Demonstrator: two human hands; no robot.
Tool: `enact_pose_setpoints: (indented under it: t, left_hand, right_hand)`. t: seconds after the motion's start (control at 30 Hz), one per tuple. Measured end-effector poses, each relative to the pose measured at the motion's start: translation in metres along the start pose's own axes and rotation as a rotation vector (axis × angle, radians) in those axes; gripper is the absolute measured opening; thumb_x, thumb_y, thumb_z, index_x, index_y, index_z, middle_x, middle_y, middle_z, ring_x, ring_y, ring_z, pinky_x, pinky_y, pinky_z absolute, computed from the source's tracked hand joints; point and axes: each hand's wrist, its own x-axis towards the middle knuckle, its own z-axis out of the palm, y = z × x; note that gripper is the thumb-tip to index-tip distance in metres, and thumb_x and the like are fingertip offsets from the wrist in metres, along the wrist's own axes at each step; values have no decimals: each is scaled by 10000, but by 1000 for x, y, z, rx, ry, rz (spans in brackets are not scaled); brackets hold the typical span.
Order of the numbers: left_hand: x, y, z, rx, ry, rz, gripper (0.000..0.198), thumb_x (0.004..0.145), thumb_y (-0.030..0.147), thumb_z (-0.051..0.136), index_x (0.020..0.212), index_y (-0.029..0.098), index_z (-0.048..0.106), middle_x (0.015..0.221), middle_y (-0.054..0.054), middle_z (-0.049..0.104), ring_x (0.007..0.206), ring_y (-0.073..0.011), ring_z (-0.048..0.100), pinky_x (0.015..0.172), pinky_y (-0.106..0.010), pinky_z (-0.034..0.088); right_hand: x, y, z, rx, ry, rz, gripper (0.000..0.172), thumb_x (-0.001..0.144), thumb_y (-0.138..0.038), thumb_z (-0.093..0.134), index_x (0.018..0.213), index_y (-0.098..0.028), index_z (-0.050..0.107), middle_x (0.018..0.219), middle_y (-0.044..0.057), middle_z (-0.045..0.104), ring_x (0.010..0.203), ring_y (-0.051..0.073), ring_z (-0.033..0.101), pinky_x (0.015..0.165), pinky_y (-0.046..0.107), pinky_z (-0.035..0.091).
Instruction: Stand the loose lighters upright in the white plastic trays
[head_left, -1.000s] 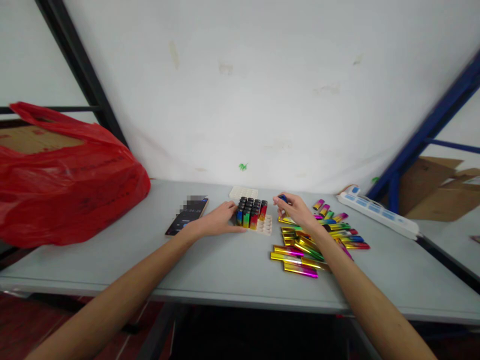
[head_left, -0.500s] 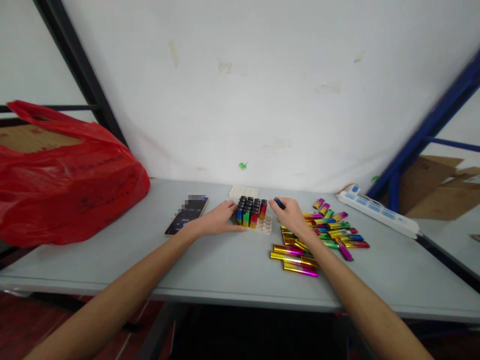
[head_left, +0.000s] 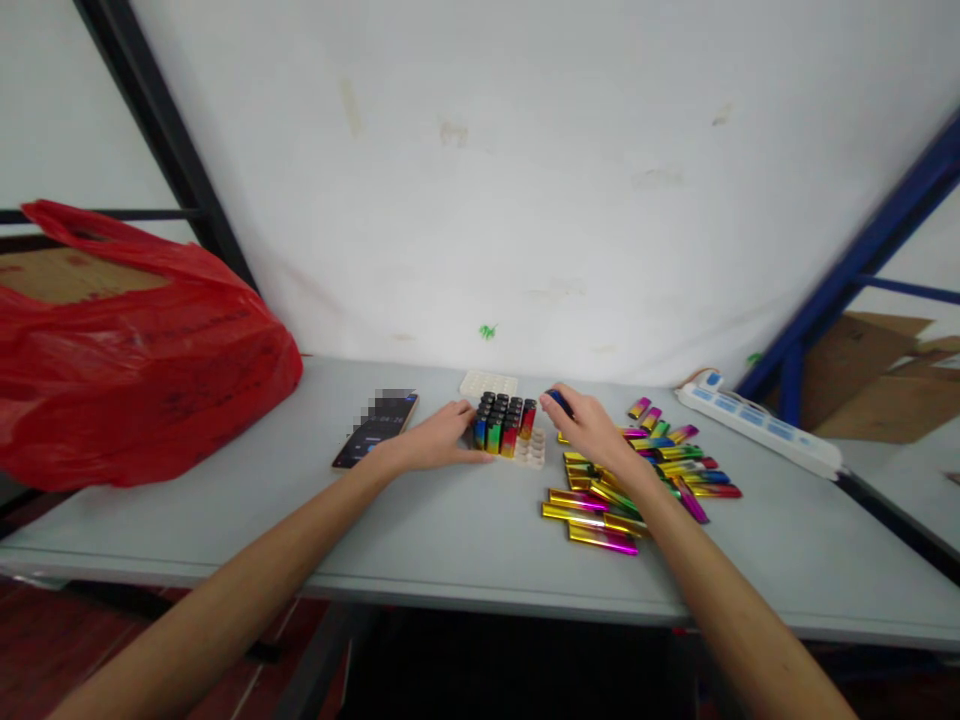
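A white tray (head_left: 534, 457) with round holes sits mid-table, and several shiny lighters (head_left: 501, 422) stand upright in its left part. My left hand (head_left: 436, 442) rests against the tray's left side, fingers flat and together. My right hand (head_left: 589, 428) hovers just right of the tray, fingers pinched on a blue lighter (head_left: 559, 401) held above the tray's right edge. A loose heap of metallic multicoloured lighters (head_left: 637, 480) lies on the table under and right of that hand.
A phone (head_left: 377, 430) lies left of the tray. A second white tray (head_left: 487, 384) lies behind it near the wall. A big red plastic bag (head_left: 135, 350) fills the table's left end. A white power strip (head_left: 757, 432) lies at the right.
My right hand has carried the blue lighter a little left, closer to the tray. The left hand has stayed put against the tray.
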Motion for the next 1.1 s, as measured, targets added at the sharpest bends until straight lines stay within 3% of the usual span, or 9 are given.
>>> enact_pose_setpoints:
  t: [0.17, 0.3, 0.43, 0.57, 0.77, 1.1]
  left_hand:
    - [0, 2, -1, -3, 4, 7, 768, 830, 733, 654, 1354, 177, 573, 1398, -175, 586, 1283, -367, 540, 1080, -461, 437]
    - [-1, 3, -2, 10, 1, -8, 781, 822, 746, 652, 1336, 161, 587, 1370, -179, 598, 1280, -365, 540, 1085, -441, 435]
    - [-1, 2, -1, -1, 14, 8, 794, 822, 758, 642, 1354, 172, 581, 1368, -173, 604, 1270, -368, 544, 1075, -450, 440]
    - [0, 1, -1, 2, 18, 28, 784, 831, 754, 637, 1366, 184, 573, 1367, -163, 604, 1262, -356, 548, 1073, -444, 444]
    - [0, 0, 0, 14, -4, -1, 787, 824, 740, 657, 1337, 147, 588, 1358, -179, 603, 1288, -364, 537, 1104, -429, 428]
    - [0, 0, -1, 49, -2, 22, 765, 837, 748, 637, 1298, 139, 601, 1323, -183, 614, 1260, -350, 555, 1095, -432, 450]
  right_hand:
    - [-1, 5, -8, -185, -99, -146, 494, 1062, -566, 345, 789, -217, 561, 786, 54, 618, 746, 189, 565, 711, 296, 395]
    - [-1, 8, -3, -180, -165, -61, 566, 1044, -629, 349, 724, -218, 571, 626, 23, 600, 579, 164, 512, 623, 297, 349]
    - [-1, 5, 1, -91, -184, -18, 603, 1031, -656, 364, 722, -208, 624, 629, 38, 678, 559, 162, 564, 627, 292, 376]
    - [0, 4, 7, -129, -240, -24, 591, 1041, -648, 355, 768, -209, 642, 717, 71, 744, 598, 180, 613, 630, 295, 387]
    - [3, 2, 10, -392, -245, -11, 538, 1040, -625, 387, 879, -193, 665, 740, 105, 731, 681, 217, 665, 632, 300, 368]
    - [2, -4, 10, -476, -300, -15, 550, 1052, -608, 364, 1053, -170, 695, 890, 132, 758, 776, 226, 689, 664, 285, 387]
